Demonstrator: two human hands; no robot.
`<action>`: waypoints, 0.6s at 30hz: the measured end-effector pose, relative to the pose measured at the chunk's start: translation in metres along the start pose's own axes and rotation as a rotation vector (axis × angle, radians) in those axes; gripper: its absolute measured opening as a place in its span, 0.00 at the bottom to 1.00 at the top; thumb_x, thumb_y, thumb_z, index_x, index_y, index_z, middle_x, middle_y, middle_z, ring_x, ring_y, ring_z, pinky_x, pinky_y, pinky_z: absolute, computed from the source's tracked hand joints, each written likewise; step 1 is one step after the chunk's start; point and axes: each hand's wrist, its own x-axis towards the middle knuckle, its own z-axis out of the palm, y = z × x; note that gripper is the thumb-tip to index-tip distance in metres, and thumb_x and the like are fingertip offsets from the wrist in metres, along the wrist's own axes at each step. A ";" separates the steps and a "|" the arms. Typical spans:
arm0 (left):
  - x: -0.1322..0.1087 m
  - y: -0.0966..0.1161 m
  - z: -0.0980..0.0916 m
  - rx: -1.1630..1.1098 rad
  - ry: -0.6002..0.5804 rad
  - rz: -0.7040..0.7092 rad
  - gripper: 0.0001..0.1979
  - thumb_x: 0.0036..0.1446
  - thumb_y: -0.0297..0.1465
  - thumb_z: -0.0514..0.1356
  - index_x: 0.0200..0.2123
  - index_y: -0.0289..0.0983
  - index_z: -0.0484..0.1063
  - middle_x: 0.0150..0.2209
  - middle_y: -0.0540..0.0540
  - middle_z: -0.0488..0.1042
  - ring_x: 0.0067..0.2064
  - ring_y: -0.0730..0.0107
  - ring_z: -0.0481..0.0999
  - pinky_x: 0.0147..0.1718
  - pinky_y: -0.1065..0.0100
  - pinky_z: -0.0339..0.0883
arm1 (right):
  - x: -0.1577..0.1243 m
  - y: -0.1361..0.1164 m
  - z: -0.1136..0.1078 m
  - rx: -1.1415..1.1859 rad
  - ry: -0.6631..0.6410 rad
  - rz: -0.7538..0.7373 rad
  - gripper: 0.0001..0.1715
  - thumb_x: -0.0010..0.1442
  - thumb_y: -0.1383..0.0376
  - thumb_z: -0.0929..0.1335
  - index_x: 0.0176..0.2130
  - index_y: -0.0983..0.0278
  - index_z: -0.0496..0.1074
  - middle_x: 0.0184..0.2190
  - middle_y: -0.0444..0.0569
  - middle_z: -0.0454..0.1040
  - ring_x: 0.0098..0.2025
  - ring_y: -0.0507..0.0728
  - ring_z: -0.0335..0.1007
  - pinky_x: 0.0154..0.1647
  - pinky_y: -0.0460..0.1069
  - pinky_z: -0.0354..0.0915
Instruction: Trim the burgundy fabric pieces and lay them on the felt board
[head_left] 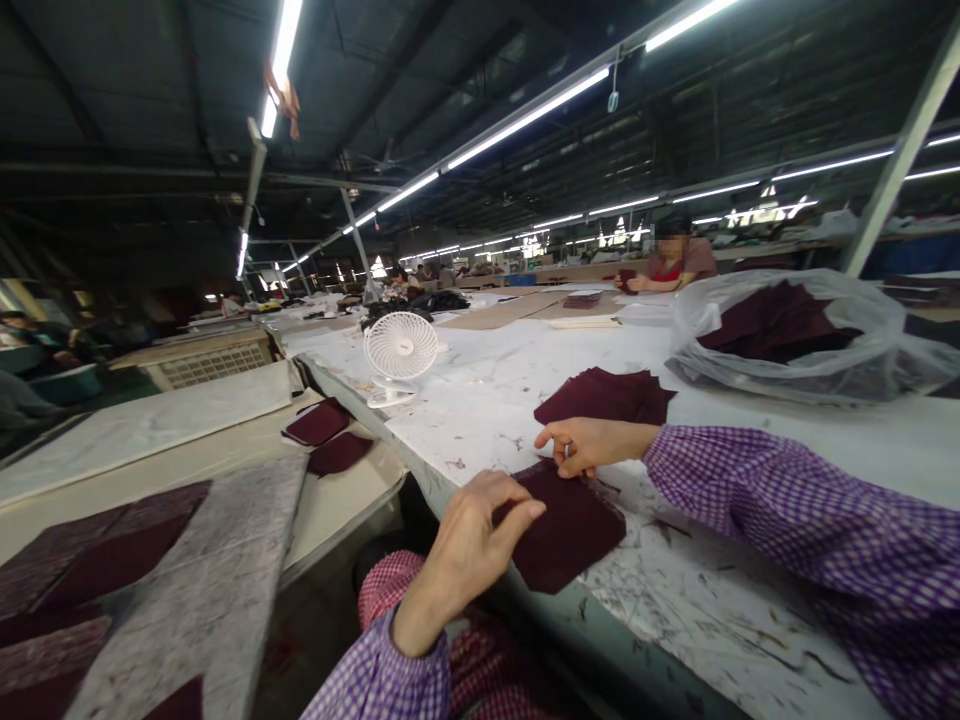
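A dark maroon fabric piece (570, 530) with cut corners lies flat on the white table, its near edge reaching over the table's front edge. My left hand (480, 530) is at the piece's left side, thumb and curled fingers closed at its edge; the exact contact is partly hidden. At the far edge of the same piece, my right hand (589, 445) pinches the cloth with its thumb and bent fingers, while the index finger points left. A ring shows on this hand. Just beyond it rests a fanned pile of maroon fabric pieces (604, 395).
A clear plastic bag (690, 350) of maroon pieces stands at right. A white fan (401, 350) is near the table's left edge. More maroon pieces (319, 422) lie on the lower left surface. Across the table, a person (679, 265) holds maroon cloth.
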 end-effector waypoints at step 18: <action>0.069 -0.028 0.048 0.350 -0.017 -0.181 0.06 0.55 0.28 0.57 0.34 0.40 0.75 0.35 0.48 0.75 0.39 0.66 0.71 0.40 0.67 0.62 | -0.014 0.013 -0.026 -0.416 0.272 -0.235 0.15 0.59 0.61 0.62 0.36 0.69 0.72 0.30 0.49 0.73 0.25 0.51 0.67 0.28 0.45 0.61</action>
